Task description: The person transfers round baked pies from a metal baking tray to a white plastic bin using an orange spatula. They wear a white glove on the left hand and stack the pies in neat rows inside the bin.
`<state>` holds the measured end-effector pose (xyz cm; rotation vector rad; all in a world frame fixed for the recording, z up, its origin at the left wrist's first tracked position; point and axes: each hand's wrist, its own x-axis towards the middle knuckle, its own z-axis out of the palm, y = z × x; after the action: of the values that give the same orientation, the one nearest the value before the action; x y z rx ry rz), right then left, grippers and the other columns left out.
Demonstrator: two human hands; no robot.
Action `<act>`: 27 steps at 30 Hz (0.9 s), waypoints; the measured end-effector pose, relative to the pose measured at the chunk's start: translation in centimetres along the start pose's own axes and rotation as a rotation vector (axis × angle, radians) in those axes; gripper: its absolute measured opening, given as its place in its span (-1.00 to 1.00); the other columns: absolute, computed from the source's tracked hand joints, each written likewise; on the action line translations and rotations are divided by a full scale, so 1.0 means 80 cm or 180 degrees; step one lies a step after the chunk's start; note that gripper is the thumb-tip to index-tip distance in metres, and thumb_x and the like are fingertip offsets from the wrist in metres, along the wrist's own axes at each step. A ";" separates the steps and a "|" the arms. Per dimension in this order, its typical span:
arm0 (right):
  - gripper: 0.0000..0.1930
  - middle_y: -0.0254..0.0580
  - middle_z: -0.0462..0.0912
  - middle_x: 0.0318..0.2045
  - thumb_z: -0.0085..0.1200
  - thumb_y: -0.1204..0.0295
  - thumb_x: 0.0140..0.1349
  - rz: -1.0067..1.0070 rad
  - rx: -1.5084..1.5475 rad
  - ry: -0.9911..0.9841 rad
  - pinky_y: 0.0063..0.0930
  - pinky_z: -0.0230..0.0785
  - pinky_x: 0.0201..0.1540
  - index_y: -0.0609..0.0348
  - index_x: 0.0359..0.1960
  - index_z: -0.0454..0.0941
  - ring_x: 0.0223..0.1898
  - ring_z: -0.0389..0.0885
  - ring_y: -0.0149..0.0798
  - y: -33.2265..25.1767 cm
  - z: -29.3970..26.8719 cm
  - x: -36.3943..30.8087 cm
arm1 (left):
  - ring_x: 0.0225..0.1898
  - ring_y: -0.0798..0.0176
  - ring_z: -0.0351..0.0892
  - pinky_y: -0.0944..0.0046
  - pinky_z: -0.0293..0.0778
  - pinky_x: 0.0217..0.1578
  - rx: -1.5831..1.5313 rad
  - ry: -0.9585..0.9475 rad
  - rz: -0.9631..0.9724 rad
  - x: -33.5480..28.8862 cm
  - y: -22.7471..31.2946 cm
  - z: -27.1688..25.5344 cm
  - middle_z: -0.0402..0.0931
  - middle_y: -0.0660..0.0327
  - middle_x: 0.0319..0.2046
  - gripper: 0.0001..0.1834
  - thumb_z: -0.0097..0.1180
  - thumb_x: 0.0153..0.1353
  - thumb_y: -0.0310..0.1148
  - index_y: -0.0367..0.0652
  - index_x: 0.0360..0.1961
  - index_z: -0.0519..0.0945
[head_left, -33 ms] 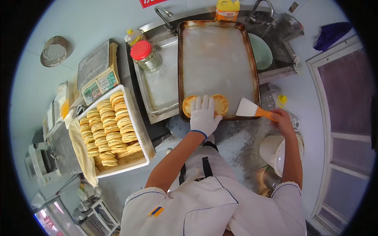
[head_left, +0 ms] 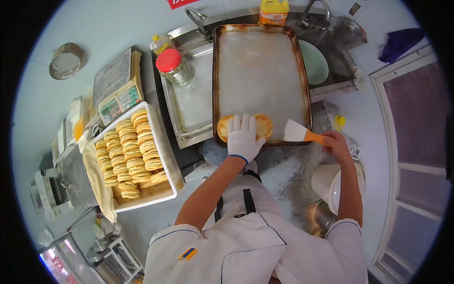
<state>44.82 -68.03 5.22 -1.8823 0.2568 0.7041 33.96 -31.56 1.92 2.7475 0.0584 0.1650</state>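
Note:
My left hand [head_left: 243, 137], in a white knit glove with a blue cuff, lies flat with its fingers stretched over two round golden flatbreads [head_left: 264, 127]. It partly covers them. Both breads rest side by side at the near edge of a large, dark-rimmed metal baking tray [head_left: 260, 71]. At the tray's near right corner, my bare right hand [head_left: 337, 146] is closed around the orange handle of a scraper [head_left: 297, 131]. The scraper's broad white blade lies over the tray surface, to the right of the breads and apart from them.
On the left, a white box [head_left: 163, 146] holds rows of stacked flatbreads beside a scale [head_left: 118, 90]. A red-lidded jar [head_left: 176, 66] stands in a metal tray [head_left: 196, 106]. Behind are taps [head_left: 197, 21] and a yellow jug [head_left: 274, 12]; a white bucket [head_left: 328, 182] stands lower right.
The baking tray, the breads and the scraper sit very slightly further left. Both hands keep the same pose.

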 end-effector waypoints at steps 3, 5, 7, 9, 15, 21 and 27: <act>-0.67 -0.21 0.70 -0.29 0.16 0.34 0.42 -0.0030 0.0042 -0.0433 -0.52 0.42 -0.49 0.27 0.11 0.60 -0.48 0.65 -0.41 0.006 0.016 0.031 | 0.40 -0.33 0.24 -0.26 0.07 0.44 0.0292 -0.0249 -0.0288 0.008 0.002 0.028 0.42 -0.11 0.31 -0.06 0.35 0.11 0.10 -0.32 0.37 0.40; -0.67 -0.21 0.70 -0.30 0.16 0.33 0.42 -0.0059 0.0109 -0.0567 -0.52 0.42 -0.48 0.28 0.10 0.60 -0.48 0.64 -0.43 0.008 0.041 0.042 | 0.45 -0.38 0.18 -0.27 0.02 0.47 0.0314 -0.0353 -0.0296 0.009 0.000 0.034 0.40 -0.14 0.35 -0.04 0.31 0.15 0.12 -0.33 0.41 0.37; -0.68 -0.23 0.69 -0.33 0.17 0.34 0.42 -0.0045 0.0149 -0.0731 -0.53 0.42 -0.48 0.29 0.10 0.60 -0.48 0.64 -0.44 0.003 0.057 0.048 | 0.49 -0.41 0.13 -0.27 -0.03 0.50 0.0251 -0.0512 -0.0372 0.010 0.000 0.033 0.38 -0.16 0.38 -0.02 0.27 0.18 0.15 -0.33 0.45 0.33; -0.69 -0.25 0.68 -0.36 0.17 0.36 0.42 -0.0092 0.0291 -0.0846 -0.54 0.42 -0.47 0.29 0.09 0.60 -0.48 0.64 -0.45 -0.005 0.069 0.046 | 0.52 -0.45 0.08 -0.28 -0.07 0.53 0.0076 -0.0751 -0.0520 0.011 0.004 0.028 0.35 -0.19 0.41 0.00 0.25 0.21 0.17 -0.33 0.49 0.30; -0.71 -0.26 0.65 -0.45 0.15 0.40 0.42 -0.0416 0.0409 -0.0974 -0.56 0.41 -0.47 0.29 0.08 0.59 -0.49 0.61 -0.46 -0.051 0.087 0.036 | 0.51 -0.42 0.13 -0.28 -0.05 0.54 -0.0007 0.0076 -0.0312 -0.002 0.002 -0.020 0.38 -0.20 0.41 -0.03 0.30 0.19 0.15 -0.32 0.45 0.37; -0.70 -0.26 0.70 -0.27 0.15 0.33 0.44 -0.0291 0.0648 -0.1541 -0.56 0.46 -0.44 0.20 0.12 0.61 -0.44 0.67 -0.44 -0.052 0.187 0.068 | 0.51 -0.40 0.16 -0.23 0.01 0.54 0.0390 -0.0281 -0.0914 -0.024 -0.061 -0.064 0.36 -0.14 0.44 -0.03 0.39 0.15 0.09 -0.24 0.47 0.37; -0.70 -0.23 0.69 -0.36 0.15 0.35 0.44 -0.0248 0.0360 -0.1196 -0.57 0.41 -0.49 0.23 0.11 0.60 -0.50 0.63 -0.44 -0.038 0.164 0.071 | 0.53 -0.35 0.14 -0.19 -0.01 0.55 0.0485 -0.0459 -0.0928 -0.029 -0.078 -0.046 0.30 -0.12 0.48 -0.02 0.38 0.16 0.08 -0.21 0.50 0.33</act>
<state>46.27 -54.16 0.81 -1.6077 -0.0171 0.9517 31.12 -24.54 2.68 2.8523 0.4457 -0.1220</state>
